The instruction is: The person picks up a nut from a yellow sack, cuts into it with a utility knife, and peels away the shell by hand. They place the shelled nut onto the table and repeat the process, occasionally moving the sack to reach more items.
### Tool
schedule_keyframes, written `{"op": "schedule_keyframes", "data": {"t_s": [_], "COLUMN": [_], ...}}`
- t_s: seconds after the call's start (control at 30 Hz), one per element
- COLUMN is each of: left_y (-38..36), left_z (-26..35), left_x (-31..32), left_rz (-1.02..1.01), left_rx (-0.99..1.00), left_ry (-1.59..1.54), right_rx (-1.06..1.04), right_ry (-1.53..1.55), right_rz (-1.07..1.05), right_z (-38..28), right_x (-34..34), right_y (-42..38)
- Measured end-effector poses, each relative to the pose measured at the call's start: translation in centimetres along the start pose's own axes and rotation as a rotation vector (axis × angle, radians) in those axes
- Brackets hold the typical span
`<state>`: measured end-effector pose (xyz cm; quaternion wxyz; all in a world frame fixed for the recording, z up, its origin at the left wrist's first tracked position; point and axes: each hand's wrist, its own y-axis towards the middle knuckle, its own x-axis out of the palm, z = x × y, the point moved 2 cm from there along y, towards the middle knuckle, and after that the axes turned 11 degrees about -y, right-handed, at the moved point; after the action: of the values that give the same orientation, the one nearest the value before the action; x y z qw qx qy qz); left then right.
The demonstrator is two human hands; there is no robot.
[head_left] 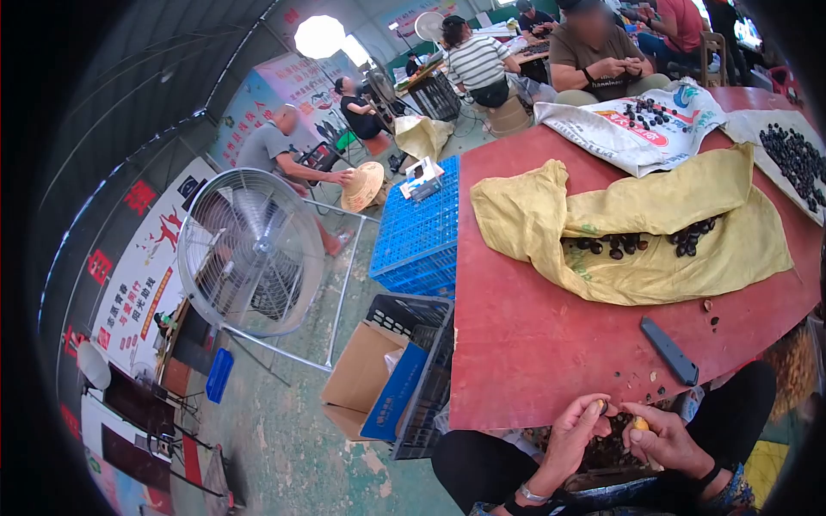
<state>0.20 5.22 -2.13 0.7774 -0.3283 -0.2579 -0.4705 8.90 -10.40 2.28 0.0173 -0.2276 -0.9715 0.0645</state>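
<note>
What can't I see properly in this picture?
- Head view: how many dark round pieces lie in the yellow sack; its folded flap could hide some.
- Head view: all of the dark bit in the left hand; fingers cover part.
- Head view: all of the yellow bit in the right hand; fingers cover part.
- Head view: the white sack at far right; the right edge cuts it off.

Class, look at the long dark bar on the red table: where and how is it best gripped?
Probably across the middle of the dark bar, from above, thumb and fingers on its two long edges: it lies flat, slants across the red table, and both edges are exposed. The right hand is nearer, but holds a yellowish piece.
</note>
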Motion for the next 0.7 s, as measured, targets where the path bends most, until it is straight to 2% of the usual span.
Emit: {"op": "schedule_keyframes", "data": {"t_s": [0.23,0.27,0.43,0.53,0.6,0.7], "left_y": [-0.3,-0.4,-0.4,-0.5,-0.6,-0.6], "left_z": [0.2,0.3,0.6,1.1,0.9,0.5], "left_x": [-0.3,-0.2,0.1,0.9,1.0,1.2], "left_rz": [-0.039,-0.033,-0.041,-0.005,-0.010,-0.020], "left_rx": [0.059,0.051,0.033,0.040,0.046,0.063], "left_ry": [0.072,0.072,0.080,0.145,0.124,0.089], "right_rx": [0.015,0.066,0.149,0.043,0.171,0.080], "right_ry": [-0.018,0.026,0.152,0.172,0.211,0.173], "right_rz": [0.163,0.201,0.206,0.176,0.165,0.186], "right_z": [2.0,1.0,0.1,1.0,1.1,1.5], "right_x": [-0.3,-0.2,-0.4,-0.4,0.0,0.4], "right_y": [0.4,0.4,0.5,0.7,1.0,0.9]}}
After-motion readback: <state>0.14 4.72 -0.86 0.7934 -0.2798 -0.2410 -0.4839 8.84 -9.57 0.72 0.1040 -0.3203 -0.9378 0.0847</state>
